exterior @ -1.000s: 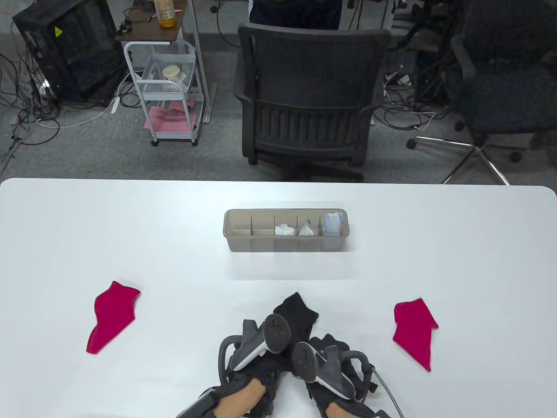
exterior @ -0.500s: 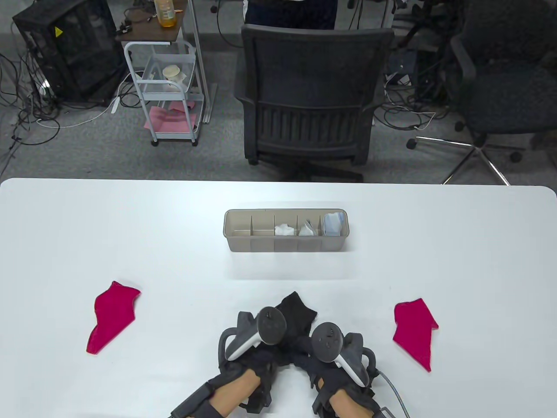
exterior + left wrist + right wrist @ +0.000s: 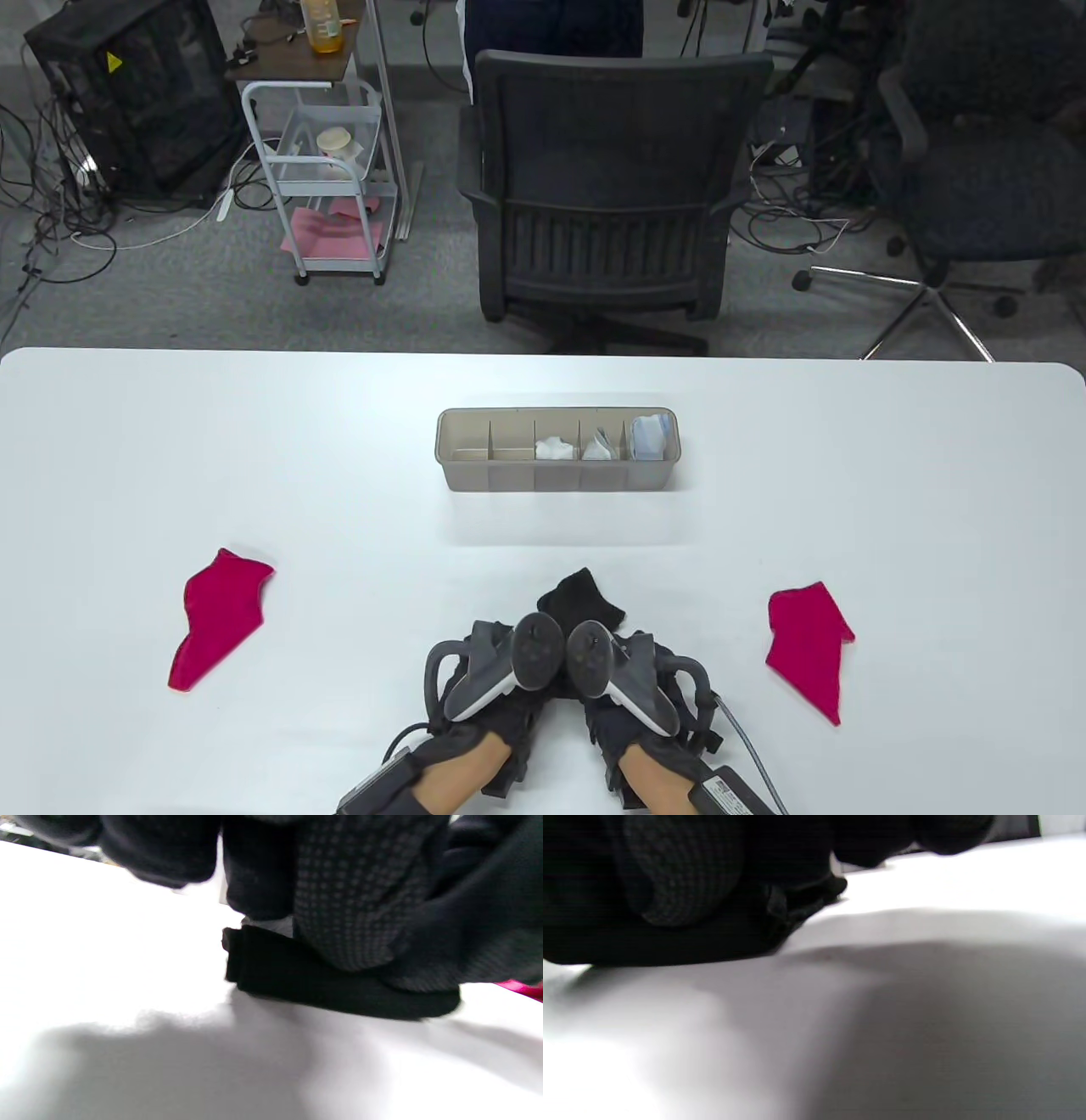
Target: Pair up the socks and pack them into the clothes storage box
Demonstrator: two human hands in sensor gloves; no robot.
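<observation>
I press both hands, left [image 3: 488,679] and right [image 3: 632,683], on black socks [image 3: 581,598] at six o'clock, fingers seemingly gripping them; next, lift to the box [image 3: 556,484] at twelve.

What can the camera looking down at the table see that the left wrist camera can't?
Only the table view shows the storage box with three filled compartments on its right side and two bare ones on its left, the red sock on the left, and both trackers. Only the left wrist view shows the left hand's fingers pressing on the folded black sock from close up. Both show the black sock, the white table and the red sock on the right.
</observation>
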